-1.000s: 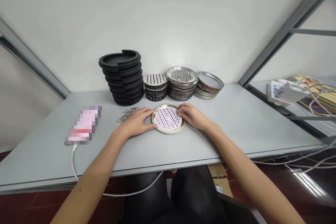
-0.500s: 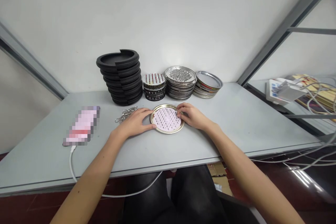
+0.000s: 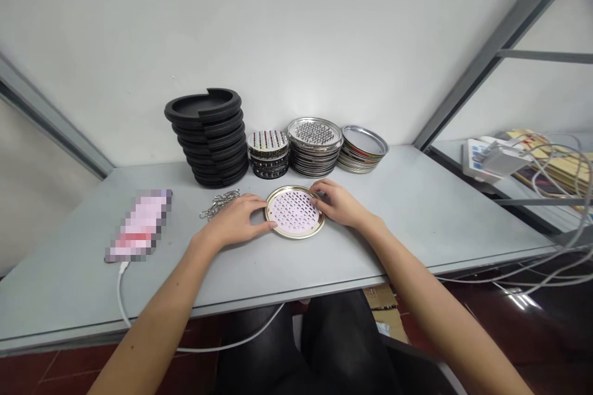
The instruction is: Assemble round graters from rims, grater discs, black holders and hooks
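Observation:
A round gold-rimmed metal disc [image 3: 293,236] lies on the table; its pale pinkish face is covered with small holes or studs, like a grater plate. My left hand [image 3: 238,220] holds its left edge, thumb on the near part of the rim and fingers on the far part. At the right edge, my right hand [image 3: 340,203] has its thumb on the face and its fingers over the rim. Just behind my left hand lies a small heap of metal clips or rings [image 3: 218,203], partly covered by it.
Along the wall stand a stack of black notched rings [image 3: 204,112], a stack of small studded discs [image 3: 269,151], a stack of larger silver discs [image 3: 317,151] and a leaning stack of plain lids [image 3: 364,141]. At left lies a blurred phone [image 3: 139,222] on a white cable [image 3: 121,290].
My right fingers have shifted from a close pinch over the disc's face to a looser hold on its right edge. The left hand stays at the rim. The view has shifted slightly.

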`<state>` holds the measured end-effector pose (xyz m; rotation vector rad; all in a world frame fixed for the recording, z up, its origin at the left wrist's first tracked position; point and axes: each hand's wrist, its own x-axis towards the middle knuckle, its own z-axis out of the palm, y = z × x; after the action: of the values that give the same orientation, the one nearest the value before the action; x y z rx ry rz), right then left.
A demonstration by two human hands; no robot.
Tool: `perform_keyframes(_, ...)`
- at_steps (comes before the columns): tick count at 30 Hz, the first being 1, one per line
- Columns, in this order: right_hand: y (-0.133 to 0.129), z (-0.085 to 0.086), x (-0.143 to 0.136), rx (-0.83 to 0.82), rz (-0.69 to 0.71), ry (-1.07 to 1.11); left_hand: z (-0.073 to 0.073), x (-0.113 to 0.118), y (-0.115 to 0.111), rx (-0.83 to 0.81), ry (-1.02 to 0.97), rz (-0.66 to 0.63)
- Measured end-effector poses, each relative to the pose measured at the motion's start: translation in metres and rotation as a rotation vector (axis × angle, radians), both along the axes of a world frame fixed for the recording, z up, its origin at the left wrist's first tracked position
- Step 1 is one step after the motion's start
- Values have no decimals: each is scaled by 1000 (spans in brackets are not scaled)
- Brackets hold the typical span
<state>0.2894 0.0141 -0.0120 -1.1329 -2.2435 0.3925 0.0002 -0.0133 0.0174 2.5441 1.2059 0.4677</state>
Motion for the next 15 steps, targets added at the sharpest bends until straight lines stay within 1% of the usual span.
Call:
perform_keyframes(4, 0, 1, 0, -3, 14, -7, 5, 2, -3, 19, -29, -48)
perform_keyframes(7, 1, 1, 1, 2, 17, -1, 6, 3, -3, 45, -53, -75)
perform_keyframes(11, 2, 0, 2, 20, 23, -2, 1, 4, -2, 51, -49, -94)
perform_keyframes(15, 2, 1, 2, 28, 11, -26, -6, 4, 0, 13, -37, -42)
